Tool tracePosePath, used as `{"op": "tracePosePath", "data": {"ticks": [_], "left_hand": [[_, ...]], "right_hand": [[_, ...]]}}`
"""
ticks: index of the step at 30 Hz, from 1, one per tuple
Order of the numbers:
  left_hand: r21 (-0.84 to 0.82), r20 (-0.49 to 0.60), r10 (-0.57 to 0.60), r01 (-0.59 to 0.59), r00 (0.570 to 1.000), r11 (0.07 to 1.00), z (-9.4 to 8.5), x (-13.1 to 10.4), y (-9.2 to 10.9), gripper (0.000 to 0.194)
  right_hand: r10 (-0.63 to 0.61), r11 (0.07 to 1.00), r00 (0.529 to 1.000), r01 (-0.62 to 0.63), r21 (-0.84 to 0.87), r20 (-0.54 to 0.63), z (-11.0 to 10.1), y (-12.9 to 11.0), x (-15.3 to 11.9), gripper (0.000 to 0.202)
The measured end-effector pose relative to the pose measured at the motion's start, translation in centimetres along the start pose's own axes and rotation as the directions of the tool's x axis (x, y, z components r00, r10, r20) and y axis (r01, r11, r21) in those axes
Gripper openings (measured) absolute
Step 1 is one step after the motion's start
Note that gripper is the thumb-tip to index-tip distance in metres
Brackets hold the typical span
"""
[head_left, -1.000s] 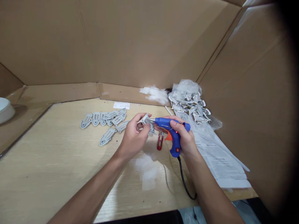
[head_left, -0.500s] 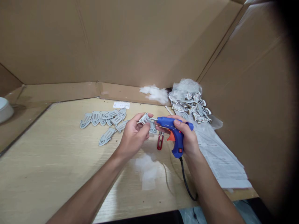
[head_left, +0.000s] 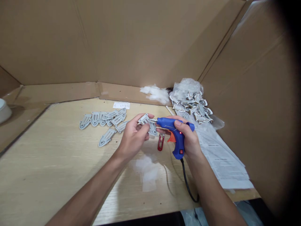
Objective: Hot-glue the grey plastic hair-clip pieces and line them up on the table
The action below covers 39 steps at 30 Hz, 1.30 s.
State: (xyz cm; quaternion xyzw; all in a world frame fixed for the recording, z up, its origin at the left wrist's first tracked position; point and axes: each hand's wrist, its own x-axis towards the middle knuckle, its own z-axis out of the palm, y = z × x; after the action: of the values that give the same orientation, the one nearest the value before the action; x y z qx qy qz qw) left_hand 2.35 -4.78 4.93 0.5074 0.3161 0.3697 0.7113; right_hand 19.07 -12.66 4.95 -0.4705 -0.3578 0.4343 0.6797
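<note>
My left hand (head_left: 135, 135) pinches a grey slotted plastic piece (head_left: 150, 126) above the table. Wrapped round the handle of a blue glue gun (head_left: 179, 141) is my right hand (head_left: 189, 136); the gun has an orange trigger and a lit red light. Its metal nozzle points left and meets the upper part of the grey piece; whether it touches cannot be made out. Several similar grey pieces (head_left: 107, 137) lie on the table left of my left hand. Red-handled snips (head_left: 161, 142) lie just below the gun's barrel.
A pile of grey-white pieces (head_left: 202, 117) and clear plastic lies at the back right, above printed papers (head_left: 223, 160). White fluff (head_left: 156, 94), a small white label (head_left: 121, 105) and cardboard walls (head_left: 141, 40) stand behind. A black cord hangs from the gun.
The grey piece in my left hand has tilted slightly and shifted a little left, with the nozzle following it. The view has moved slightly.
</note>
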Motion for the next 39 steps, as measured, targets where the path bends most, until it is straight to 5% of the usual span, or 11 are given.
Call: {"op": "tracePosePath", "data": {"ticks": [21, 39], "left_hand": [[0.001, 0.013, -0.013, 0.013, 1.0, 1.0, 0.03, -0.05, -0.17, 0.042], [-0.032, 0.038, -0.085, 0.086, 0.996, 0.996, 0.32, 0.01, -0.05, 0.02]], "right_hand": [[0.026, 0.999, 0.998, -0.028, -0.038, -0.052, 0.48, -0.03, 0.07, 0.037], [0.01, 1.0, 1.0, -0.01, -0.022, 0.016, 0.39, 0.09, 0.0, 0.033]]}}
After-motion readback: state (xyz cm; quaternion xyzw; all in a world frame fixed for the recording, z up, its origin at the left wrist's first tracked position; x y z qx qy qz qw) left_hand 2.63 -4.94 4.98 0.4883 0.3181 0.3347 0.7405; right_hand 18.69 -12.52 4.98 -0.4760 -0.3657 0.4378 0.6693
